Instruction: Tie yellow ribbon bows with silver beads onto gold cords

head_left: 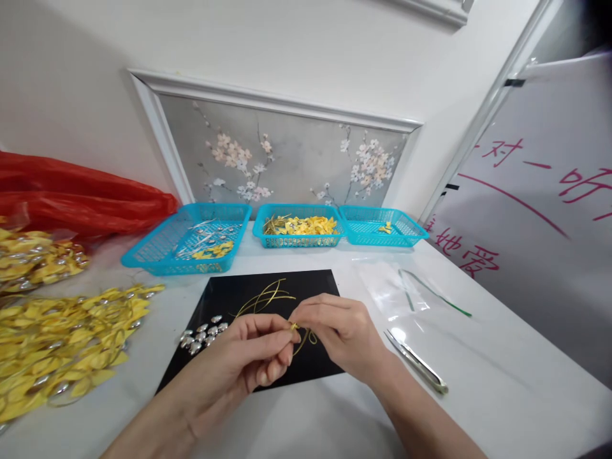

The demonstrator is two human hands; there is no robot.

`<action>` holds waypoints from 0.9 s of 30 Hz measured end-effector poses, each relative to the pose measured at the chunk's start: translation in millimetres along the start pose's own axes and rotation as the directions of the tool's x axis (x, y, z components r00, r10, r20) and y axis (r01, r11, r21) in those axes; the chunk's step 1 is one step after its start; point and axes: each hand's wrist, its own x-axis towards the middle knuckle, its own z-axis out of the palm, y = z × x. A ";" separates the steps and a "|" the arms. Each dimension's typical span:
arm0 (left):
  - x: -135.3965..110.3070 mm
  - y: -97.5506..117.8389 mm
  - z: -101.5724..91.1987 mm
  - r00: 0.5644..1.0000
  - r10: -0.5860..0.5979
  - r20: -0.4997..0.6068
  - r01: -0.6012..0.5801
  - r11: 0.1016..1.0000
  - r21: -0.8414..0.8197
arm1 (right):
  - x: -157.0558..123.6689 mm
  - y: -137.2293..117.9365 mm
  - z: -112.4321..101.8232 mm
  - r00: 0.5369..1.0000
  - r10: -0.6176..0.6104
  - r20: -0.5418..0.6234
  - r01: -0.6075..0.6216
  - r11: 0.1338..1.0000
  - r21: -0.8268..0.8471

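Note:
My left hand (251, 354) and my right hand (337, 328) meet over a black mat (229, 299), and both are closed in a pinch. Between their fingertips they hold a thin gold cord (301, 335) that loops down below my right fingers. More loose gold cords (268, 296) lie curled on the mat just beyond my hands. A small cluster of silver beads (203, 333) sits on the mat's left edge, close to my left hand.
Three turquoise baskets stand at the back: the left (162, 245) with silver and yellow bits, the middle (268, 237) with yellow pieces, the right (406, 231) nearly bare. Yellow pieces (57, 347) pile on the left, beside red plastic (71, 201). Metal tweezers (418, 363) and a clear bag (396, 293) lie on the right.

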 end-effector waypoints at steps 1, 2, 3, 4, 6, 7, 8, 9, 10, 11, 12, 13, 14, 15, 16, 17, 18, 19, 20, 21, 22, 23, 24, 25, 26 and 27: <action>-0.3 0.3 -0.1 1.000 0.000 -0.004 0.000 1.000 -0.002 | -0.4 0.5 -0.6 1.000 -0.014 0.006 0.014 1.000 -0.022; -0.4 0.8 -0.3 1.000 0.005 -0.009 -0.005 1.000 -0.002 | -1.0 1.1 -1.1 1.000 -0.024 0.011 0.024 0.999 -0.044; -0.6 1.3 -0.4 1.000 0.014 -0.015 -0.014 1.000 0.000 | -1.6 1.7 -1.6 0.999 -0.027 0.016 0.028 0.997 -0.066; -0.6 1.9 -0.5 1.000 0.025 -0.017 -0.026 1.000 -0.005 | -2.3 2.3 -2.0 1.000 -0.023 0.019 0.025 0.996 -0.086; -0.1 2.2 0.0 0.996 0.083 -0.035 -0.081 0.996 0.042 | -3.2 2.8 -2.0 1.000 0.008 0.025 -0.005 0.993 -0.121; 0.4 1.8 0.5 0.988 0.144 -0.057 -0.136 0.982 0.131 | -3.5 2.7 -1.6 0.999 0.029 0.030 -0.025 0.990 -0.136; 1.3 0.8 1.1 0.971 0.224 -0.083 -0.196 0.947 0.255 | -3.6 2.4 -1.1 0.998 0.051 0.035 -0.045 0.988 -0.149; 2.5 -0.7 1.7 0.946 0.309 -0.102 -0.247 0.886 0.392 | -3.6 1.9 -0.5 0.997 0.071 0.040 -0.064 0.985 -0.160; 3.8 -2.6 2.3 0.916 0.385 -0.111 -0.278 0.810 0.516 | -3.4 1.3 0.2 0.995 0.088 0.046 -0.079 0.982 -0.170; 5.2 -4.7 2.6 0.891 0.440 -0.113 -0.288 0.739 0.609 | -3.3 0.6 0.9 0.994 0.101 0.052 -0.091 0.980 -0.178; 6.5 -6.8 2.7 0.875 0.470 -0.113 -0.287 0.693 0.662 | -3.2 0.0 1.4 0.992 0.112 0.057 -0.100 0.978 -0.184; 7.6 -8.7 2.6 0.866 0.486 -0.115 -0.281 0.665 0.692 | -3.2 -0.5 1.8 0.991 0.122 0.063 -0.108 0.976 -0.189; 8.3 -10.1 2.3 0.860 0.497 -0.114 -0.277 0.643 0.714 | -3.2 -1.1 2.1 0.989 0.130 0.070 -0.115 0.975 -0.193; 8.5 -11.0 2.0 0.851 0.513 -0.108 -0.276 0.613 0.740 | -3.4 -1.5 2.3 0.987 0.138 0.076 -0.121 0.973 -0.197; 8.5 -11.4 1.7 0.840 0.533 -0.102 -0.275 0.581 0.766 | -3.6 -1.8 2.5 0.986 0.145 0.082 -0.126 0.971 -0.201; 8.2 -11.2 1.6 0.828 0.552 -0.094 -0.277 0.550 0.788 | -3.9 -2.1 2.6 0.985 0.151 0.087 -0.131 0.970 -0.205; 7.7 -10.8 1.6 0.817 0.570 -0.086 -0.279 0.521 0.807 | -4.1 -2.2 2.8 0.983 0.156 0.093 -0.134 0.969 -0.209; 7.3 -10.2 1.8 0.807 0.586 -0.076 -0.283 0.496 0.821 | -4.5 -2.2 3.0 0.982 0.161 0.098 -0.137 0.967 -0.213; 7.0 -9.7 2.1 0.798 0.599 -0.067 -0.287 0.475 0.832 | -4.7 -2.1 3.2 0.981 0.166 0.103 -0.141 0.966 -0.215; 6.9 -9.3 2.3 0.792 0.608 -0.058 -0.290 0.459 0.840 | -5.0 -1.9 3.6 0.979 0.172 0.106 -0.146 0.965 -0.216; 7.1 -9.1 2.5 0.789 0.612 -0.050 -0.294 0.447 0.845 | -5.2 -1.8 3.9 0.978 0.179 0.109 -0.153 0.965 -0.214; 7.5 -9.0 2.3 0.789 0.612 -0.043 -0.296 0.442 0.847 | -5.3 -1.8 4.2 0.976 0.188 0.112 -0.162 0.964 -0.208; 8.2 -8.8 1.8 0.794 0.607 -0.041 -0.294 0.443 0.847 | -5.2 -1.9 4.4 0.973 0.200 0.113 -0.175 0.964 -0.200; 9.0 -8.6 0.7 0.801 0.597 -0.045 -0.289 0.450 0.845 | -5.0 -1.9 4.5 0.970 0.215 0.115 -0.191 0.963 -0.188; 9.9 -8.0 -1.0 0.810 0.584 -0.052 -0.280 0.463 0.841 | -4.6 -1.9 4.4 0.965 0.234 0.115 -0.213 0.962 -0.173; 11.0 -7.0 -3.5 0.821 0.568 -0.061 -0.270 0.480 0.835 | -4.1 -1.4 4.1 0.959 0.259 0.112 -0.240 0.958 -0.159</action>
